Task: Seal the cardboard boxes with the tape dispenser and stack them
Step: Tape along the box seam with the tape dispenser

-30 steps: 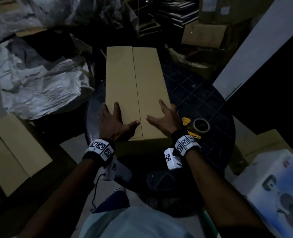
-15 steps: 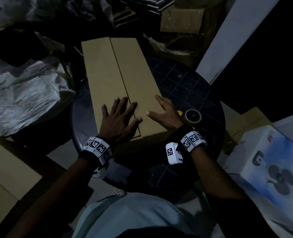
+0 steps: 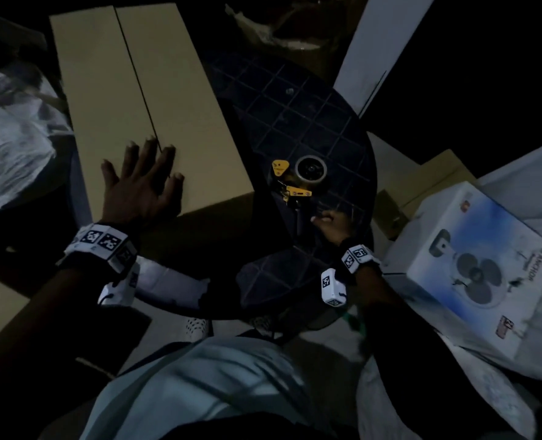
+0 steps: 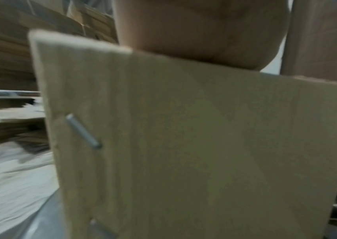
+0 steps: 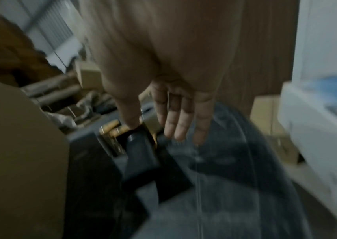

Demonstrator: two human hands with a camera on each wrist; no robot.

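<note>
Looking down from the head view, the person is pressing the left hand (image 3: 141, 188) flat, fingers spread, across the centre seam of the long cardboard box (image 3: 142, 103) lying on the dark round table (image 3: 310, 100), while the right hand (image 3: 331, 223) is reaching for the black handle of the tape dispenser (image 3: 295, 182) just beside the box; whether its fingers are closing yet cannot be told there. The left wrist view is showing the box's end wall (image 4: 183, 137) with a metal staple (image 4: 83, 131) and the palm resting on its top edge; the thin board probably flexes, so holding near the seam seems wise. In the blurred right wrist view, the right hand's fingers (image 5: 175, 122) are hanging straight over the dispenser's handle (image 5: 141, 153), the thumb touching it, nothing gripped; the rigid handle looks like the natural grasp.
</note>
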